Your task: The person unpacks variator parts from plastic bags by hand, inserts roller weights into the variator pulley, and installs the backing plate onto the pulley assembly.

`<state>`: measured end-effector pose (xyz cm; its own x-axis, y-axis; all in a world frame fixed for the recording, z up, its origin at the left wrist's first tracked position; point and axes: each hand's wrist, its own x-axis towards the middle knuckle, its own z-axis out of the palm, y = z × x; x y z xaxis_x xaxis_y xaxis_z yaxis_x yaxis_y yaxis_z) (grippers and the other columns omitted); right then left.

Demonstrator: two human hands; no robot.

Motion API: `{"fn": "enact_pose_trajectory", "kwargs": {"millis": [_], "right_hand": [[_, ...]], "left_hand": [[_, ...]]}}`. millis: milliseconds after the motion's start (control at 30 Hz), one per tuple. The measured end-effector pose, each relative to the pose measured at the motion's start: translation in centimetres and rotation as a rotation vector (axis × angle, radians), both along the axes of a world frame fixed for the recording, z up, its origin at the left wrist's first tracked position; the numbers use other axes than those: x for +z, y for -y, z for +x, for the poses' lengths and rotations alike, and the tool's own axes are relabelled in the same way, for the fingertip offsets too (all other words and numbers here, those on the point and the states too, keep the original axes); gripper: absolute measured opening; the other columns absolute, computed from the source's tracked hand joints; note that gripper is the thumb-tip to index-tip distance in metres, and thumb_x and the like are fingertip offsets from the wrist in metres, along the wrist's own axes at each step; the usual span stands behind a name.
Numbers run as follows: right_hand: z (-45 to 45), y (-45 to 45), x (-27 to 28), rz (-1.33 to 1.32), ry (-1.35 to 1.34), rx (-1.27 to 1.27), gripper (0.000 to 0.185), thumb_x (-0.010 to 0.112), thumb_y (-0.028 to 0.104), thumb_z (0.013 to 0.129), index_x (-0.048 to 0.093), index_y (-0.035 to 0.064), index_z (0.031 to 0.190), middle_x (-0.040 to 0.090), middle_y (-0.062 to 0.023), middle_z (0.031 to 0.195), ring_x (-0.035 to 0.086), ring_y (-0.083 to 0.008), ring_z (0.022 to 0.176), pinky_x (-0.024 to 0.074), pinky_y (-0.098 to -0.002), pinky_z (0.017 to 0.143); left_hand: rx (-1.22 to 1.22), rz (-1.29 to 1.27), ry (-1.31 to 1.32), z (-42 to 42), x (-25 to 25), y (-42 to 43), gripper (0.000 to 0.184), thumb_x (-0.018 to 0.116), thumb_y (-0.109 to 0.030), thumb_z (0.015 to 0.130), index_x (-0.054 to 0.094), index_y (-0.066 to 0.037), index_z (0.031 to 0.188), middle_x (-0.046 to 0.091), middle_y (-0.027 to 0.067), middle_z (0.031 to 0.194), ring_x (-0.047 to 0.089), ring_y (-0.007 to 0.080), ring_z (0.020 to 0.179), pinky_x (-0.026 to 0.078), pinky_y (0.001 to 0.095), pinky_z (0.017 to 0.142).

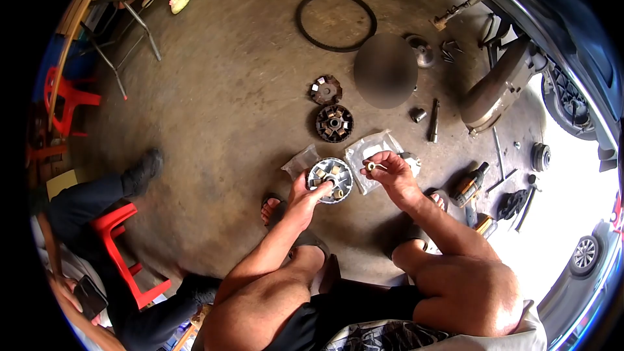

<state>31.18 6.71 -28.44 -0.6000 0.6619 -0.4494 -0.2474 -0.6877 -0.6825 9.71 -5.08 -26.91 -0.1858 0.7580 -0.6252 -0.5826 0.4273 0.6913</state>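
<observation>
My left hand (303, 203) is closed on the edge of a silver variator (338, 173), thumb across its face. Several brass-coloured roller weights sit in its pockets. To the right, my right hand (395, 177) pinches a small roller weight (371, 166), apart from the variator. Beneath and between the hands, a clear plastic bag (372, 144) lies on the floor, with another plastic bag (301, 160) left of the variator. Beyond them lie a dark, used-looking variator (335, 123) with rollers and a dirty ramp plate (326, 90).
A drive belt (299, 18) lies farther off. At right are a socket (418, 115), a ratchet extension (435, 121), a power impact wrench (470, 185) and a scooter's casing (495, 94). A seated person (84, 203) and a red stool (120, 234) are at left.
</observation>
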Motion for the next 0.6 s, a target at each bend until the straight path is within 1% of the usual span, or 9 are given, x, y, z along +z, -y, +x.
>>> {"fn": "enact_pose_trajectory", "kwargs": {"millis": [233,300,333,400,433,500,600], "right_hand": [[0.12,-0.04,-0.22,0.016,0.005,0.01,0.024,0.061,-0.011,0.088,0.062,0.0039,0.106,0.066,-0.0082,0.108,0.067,-0.0237,0.101,0.0516,-0.0354,0.094],[0.12,0.04,-0.14,0.045,0.001,0.013,0.023,0.062,-0.006,0.091,0.063,0.0036,0.112,0.067,-0.0085,0.107,0.068,-0.0232,0.1,0.0515,-0.0355,0.095],[0.17,0.06,-0.13,0.044,0.001,0.014,0.023,0.062,-0.006,0.091,0.063,0.0036,0.112,0.067,-0.0085,0.107,0.068,-0.0232,0.1,0.0515,-0.0355,0.095],[0.35,0.03,-0.09,-0.072,0.001,0.034,0.021,0.059,0.004,0.096,0.062,0.0017,0.117,0.068,-0.0102,0.107,0.068,-0.0223,0.098,0.0514,-0.0358,0.095],[0.38,0.01,-0.05,-0.072,0.001,0.034,0.021,0.059,0.004,0.096,0.062,0.0017,0.117,0.068,-0.0102,0.107,0.068,-0.0223,0.098,0.0514,-0.0358,0.095],[0.41,-0.05,0.01,-0.141,-0.038,0.051,0.023,0.056,0.013,0.1,0.062,-0.0005,0.118,0.069,-0.0124,0.107,0.069,-0.0216,0.095,0.0514,-0.0359,0.095],[0.38,-0.13,0.31,-0.203,-0.066,0.03,0.023,0.055,0.015,0.101,0.061,-0.0017,0.117,0.069,-0.0141,0.106,0.069,-0.0213,0.093,0.0516,-0.0357,0.094]], "left_hand": [[-0.012,0.009,-0.001,-0.08,-0.2,0.02,0.037,0.068,-0.003,0.087,0.056,0.001,0.122,0.065,0.0074,0.112,0.064,0.0142,0.099,0.054,0.0299,0.086],[-0.002,0.024,0.004,-0.06,-0.21,0.01,0.038,0.068,-0.003,0.087,0.056,0.0,0.123,0.065,0.0072,0.112,0.064,0.0142,0.099,0.054,0.0299,0.086],[-0.001,0.024,0.004,-0.13,-0.22,0.08,0.038,0.068,-0.003,0.087,0.056,0.0,0.123,0.065,0.0072,0.112,0.064,0.0142,0.099,0.054,0.0299,0.086],[-0.047,-0.029,-0.015,-0.33,-0.26,0.25,0.04,0.064,-0.003,0.091,0.053,0.0,0.129,0.063,0.0096,0.12,0.063,0.0184,0.108,0.054,0.0354,0.091],[-0.046,-0.029,-0.015,-0.33,-0.2,0.26,0.04,0.064,-0.003,0.091,0.053,0.0,0.129,0.063,0.0096,0.12,0.063,0.0184,0.108,0.054,0.0354,0.091],[-0.043,-0.025,-0.009,-0.33,-0.09,0.26,0.039,0.064,-0.003,0.091,0.054,-0.001,0.128,0.063,0.0093,0.12,0.063,0.0184,0.108,0.054,0.0354,0.091],[-0.042,-0.03,-0.01,-0.32,-0.21,0.29,0.039,0.064,-0.003,0.091,0.053,-0.001,0.129,0.062,0.0093,0.12,0.063,0.0185,0.108,0.054,0.0354,0.091]]}}
